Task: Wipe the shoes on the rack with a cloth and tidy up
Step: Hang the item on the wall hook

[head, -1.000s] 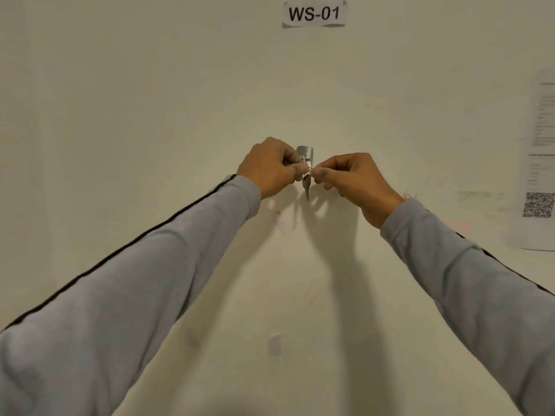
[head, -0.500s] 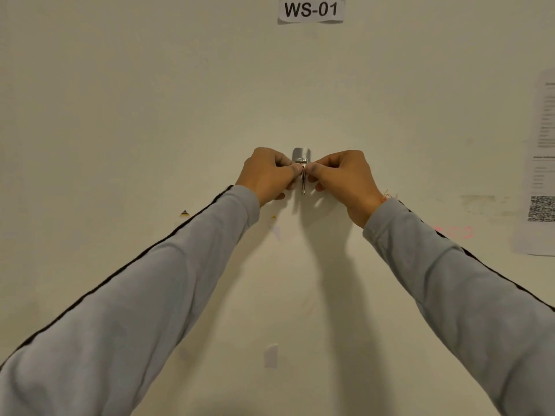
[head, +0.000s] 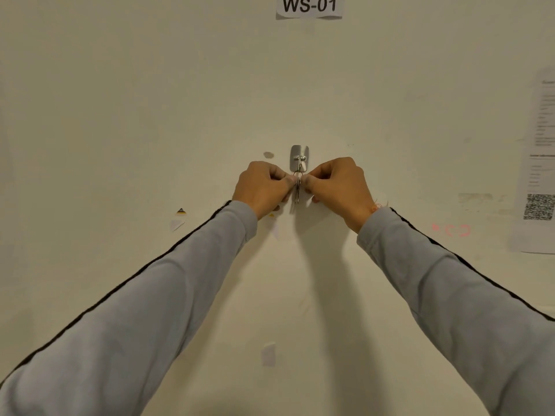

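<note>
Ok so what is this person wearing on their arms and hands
Both arms wear long light-grey sleeves, each with a thin dark stripe along its length. The left hand and right hand are bare; a thin orange-pink thread shows at the right wrist.

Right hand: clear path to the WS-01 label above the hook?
Probably yes. The right hand is pinching the key ring at the hook, opposite the left hand. Bare wall lies between it and the WS-01 label; it must let go first.
</note>
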